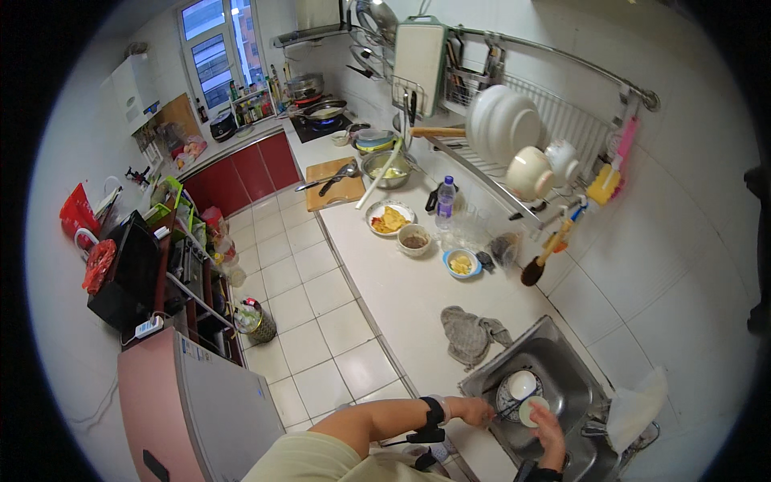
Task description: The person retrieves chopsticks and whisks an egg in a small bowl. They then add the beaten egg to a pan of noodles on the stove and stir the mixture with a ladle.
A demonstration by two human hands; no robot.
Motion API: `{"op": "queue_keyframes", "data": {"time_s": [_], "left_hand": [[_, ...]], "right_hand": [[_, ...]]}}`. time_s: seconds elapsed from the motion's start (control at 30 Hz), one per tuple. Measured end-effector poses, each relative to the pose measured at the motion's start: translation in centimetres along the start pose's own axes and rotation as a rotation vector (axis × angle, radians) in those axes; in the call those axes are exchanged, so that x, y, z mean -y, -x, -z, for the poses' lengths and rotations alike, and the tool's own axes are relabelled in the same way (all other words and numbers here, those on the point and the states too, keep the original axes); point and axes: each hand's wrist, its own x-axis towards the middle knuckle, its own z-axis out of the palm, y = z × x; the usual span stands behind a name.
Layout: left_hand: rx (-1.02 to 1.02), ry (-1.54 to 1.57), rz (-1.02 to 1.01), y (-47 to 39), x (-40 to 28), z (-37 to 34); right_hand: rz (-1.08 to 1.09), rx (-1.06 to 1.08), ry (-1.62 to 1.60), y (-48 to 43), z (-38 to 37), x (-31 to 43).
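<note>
At the left rim of the stainless steel sink (560,349), my left hand (477,413) has its fingers closed on dark thin chopsticks (507,412) that point into the basin. My right hand (547,426) holds a small pale green bowl (529,411) over the sink, with the fingers at its right side. Just beyond it sits a white bowl (521,384) on a patterned plate (505,397) in the basin. The faucet (593,428) stands at the sink's right side, partly covered by a whitish sheet or cloth (636,410).
A grey cloth (473,334) lies beside the sink. Along the counter stand a blue-handled dish (462,264), a bowl of brown sauce (414,240), a plate of egg (390,219) and a bottle (445,202). A dish rack (476,165) hangs above. A pan (325,109) sits over a lit flame.
</note>
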Motion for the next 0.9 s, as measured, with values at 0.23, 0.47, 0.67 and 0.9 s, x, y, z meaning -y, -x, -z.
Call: {"op": "queue_keyframes", "data": {"time_s": [0.23,0.47,0.67,0.9], "left_hand": [[-0.695,-0.085,0.011,16.1,8.2,4.2],[-0.738,0.572,0.288,33.6,20.2,5.7],[-0.956,0.165,0.563,43.3,29.1,4.6],[-0.904,-0.123,0.955,55.6,42.4,7.4]], "right_hand": [[0.335,-0.434,0.767,-2.1,-13.3,4.9],[0.652,-0.508,0.823,-7.3,-31.3,7.5],[0.809,-0.367,1.034,-12.4,-48.9,10.1],[0.882,0.002,1.069,-22.8,-69.0,15.1]]}}
